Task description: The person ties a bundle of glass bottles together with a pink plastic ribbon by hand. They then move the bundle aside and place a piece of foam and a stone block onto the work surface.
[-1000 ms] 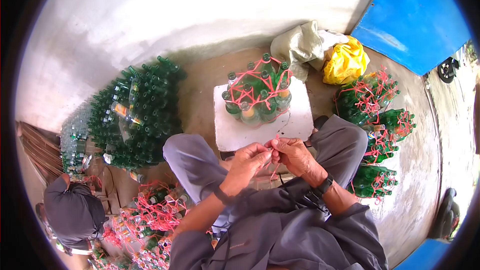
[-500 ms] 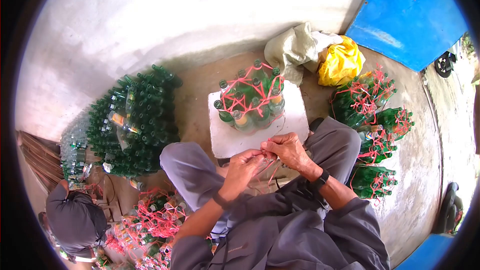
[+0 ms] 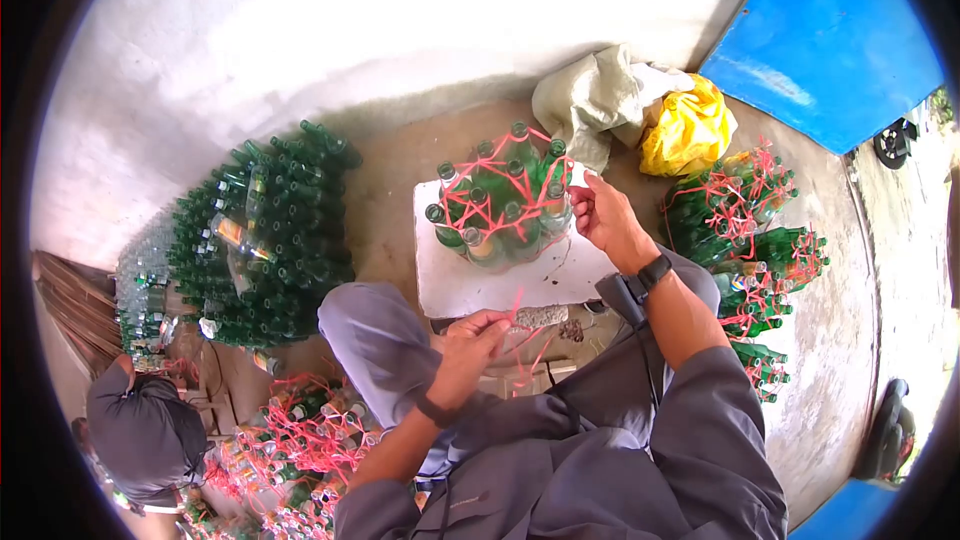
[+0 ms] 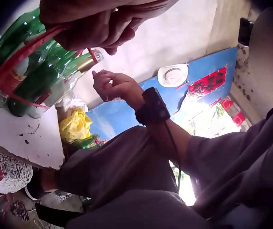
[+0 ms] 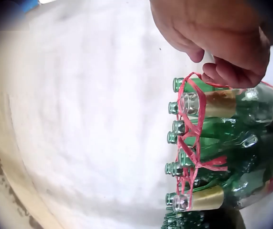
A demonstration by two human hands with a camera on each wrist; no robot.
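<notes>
A bundle of green and clear glass bottles, their necks laced together with pinkish-red plastic twine, stands upright on a white slab. My left hand pinches a loose length of the same twine, low in front of the slab; ends of it hang below the fingers. At the bundle's right side is my right hand, fingers loosely curled and thumb apart from them. In the right wrist view this hand hovers close beside a gold-necked bottle, fingertips right by the laced twine.
Many green bottles stand massed on the left. More twine-tied bundles line the right side, and others lie lower left near another person. A pale sack and yellow bag sit by the wall.
Both hands were together at the twine in front of the slab. The right hand has left it and moved forward to the bundle's right side; the left keeps the twine.
</notes>
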